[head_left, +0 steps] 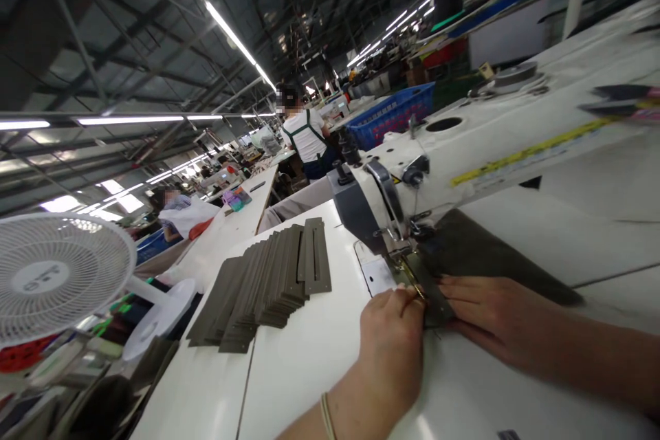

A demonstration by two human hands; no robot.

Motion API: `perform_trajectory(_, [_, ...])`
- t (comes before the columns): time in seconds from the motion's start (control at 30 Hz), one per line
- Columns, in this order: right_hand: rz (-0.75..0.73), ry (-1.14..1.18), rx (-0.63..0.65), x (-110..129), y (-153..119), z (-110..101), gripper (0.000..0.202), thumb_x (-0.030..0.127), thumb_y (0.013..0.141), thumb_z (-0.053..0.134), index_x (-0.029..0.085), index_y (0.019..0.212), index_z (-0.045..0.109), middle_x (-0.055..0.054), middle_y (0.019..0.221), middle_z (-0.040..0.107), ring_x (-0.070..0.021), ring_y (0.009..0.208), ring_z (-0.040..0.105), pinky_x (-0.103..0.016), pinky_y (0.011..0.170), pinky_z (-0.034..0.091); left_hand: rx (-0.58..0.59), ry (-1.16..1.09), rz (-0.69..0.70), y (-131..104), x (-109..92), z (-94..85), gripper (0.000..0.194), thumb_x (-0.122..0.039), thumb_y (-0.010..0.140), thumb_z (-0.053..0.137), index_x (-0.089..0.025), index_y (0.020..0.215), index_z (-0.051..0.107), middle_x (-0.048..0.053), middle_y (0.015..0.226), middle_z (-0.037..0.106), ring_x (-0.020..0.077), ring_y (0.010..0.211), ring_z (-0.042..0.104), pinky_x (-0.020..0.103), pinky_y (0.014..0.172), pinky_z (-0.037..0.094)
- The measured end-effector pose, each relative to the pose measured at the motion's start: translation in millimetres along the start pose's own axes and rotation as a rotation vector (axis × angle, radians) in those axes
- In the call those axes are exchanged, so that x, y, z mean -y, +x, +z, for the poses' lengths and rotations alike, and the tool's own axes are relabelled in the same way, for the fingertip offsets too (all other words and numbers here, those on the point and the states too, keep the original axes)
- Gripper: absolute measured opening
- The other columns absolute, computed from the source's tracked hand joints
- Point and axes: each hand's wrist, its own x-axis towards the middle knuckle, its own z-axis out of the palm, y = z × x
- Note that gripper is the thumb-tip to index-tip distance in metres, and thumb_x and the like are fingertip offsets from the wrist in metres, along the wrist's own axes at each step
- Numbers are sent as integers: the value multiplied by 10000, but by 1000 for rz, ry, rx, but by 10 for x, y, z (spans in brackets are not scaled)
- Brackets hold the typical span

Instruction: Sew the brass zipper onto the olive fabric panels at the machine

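A dark grey fabric piece [479, 251] lies on the white sewing table [309, 357], running under the presser foot of a white sewing machine [464, 144]. My left hand [394, 340] pinches the near edge of this fabric just in front of the needle, fingers closed on it. My right hand [489, 313] lies flat on the fabric to the right of the foot, pressing it down. A fanned stack of several grey slotted strips [268, 282] sits to the left of my hands.
A white desk fan [56, 275] stands at the left table edge. A blue basket [394, 113] sits behind the machine. One person in a white shirt stands at the back and another sits at the far left along a long table [232, 227].
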Motion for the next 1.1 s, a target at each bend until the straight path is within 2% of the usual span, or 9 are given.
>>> perform_trajectory(0.1, [26,-10,-3,7,22,13,347,179,1001,392,154,1180,689,-111,1043,741,-205,982,705,-357,933,568,-31,-38,-26,10,30,14,198,-44,845,583,-148,977,687,82,1001,749,242,851,725,376,788,640])
perform_trajectory(0.2, [78,-11,-10,88,11,33,320,181,989,424,175,1161,695,-96,1025,741,-210,951,705,-369,910,578,-55,-168,-55,-23,64,-33,283,-46,796,617,-134,1055,690,106,1074,744,259,940,725,382,868,625])
perform_trajectory(0.33, [86,35,-30,206,-41,61,316,128,959,449,216,1122,706,-62,980,740,-192,911,700,-319,861,581,-70,-334,-68,-116,110,-116,292,-43,816,609,-140,1077,697,100,1126,736,207,986,726,286,896,603])
perform_trajectory(0.43, [77,50,-38,234,-60,57,332,96,942,445,223,1097,709,-48,946,739,-181,896,696,-304,863,575,-99,-248,29,-161,140,-111,214,-74,882,578,-151,1032,709,85,1092,749,209,977,729,311,927,594])
perform_trajectory(0.57, [90,76,-33,196,-55,44,301,98,926,471,229,1045,714,-37,942,737,-174,896,692,-292,869,568,-40,-73,145,-152,176,-52,196,-107,905,566,-126,1057,689,103,1100,746,231,977,727,370,976,573])
perform_trajectory(0.7, [85,48,-29,139,-52,72,289,91,930,444,213,908,706,-43,897,732,-175,862,691,-297,850,573,19,-2,152,-103,200,-38,194,-113,914,563,-115,1067,682,118,1086,743,224,982,721,355,960,579])
perform_trajectory(0.77, [72,6,-26,116,-42,88,313,70,933,410,199,855,685,-50,876,729,-174,858,693,-303,855,573,1,2,163,-70,209,-46,184,-115,924,554,-109,1058,680,119,1056,746,226,960,722,355,933,591])
perform_trajectory(0.93, [38,-25,-53,39,28,99,351,51,943,361,181,920,687,-76,915,732,-173,924,695,-299,895,564,-56,-14,171,21,254,-43,166,-94,925,527,-110,1002,673,108,980,744,228,848,721,341,798,624])
perform_trajectory(1.1, [39,-13,-67,-66,103,126,353,52,947,357,180,848,670,-61,826,715,-167,873,698,-273,856,574,4,0,141,93,328,-1,135,-77,876,562,-123,957,660,92,892,713,227,753,695,339,691,614])
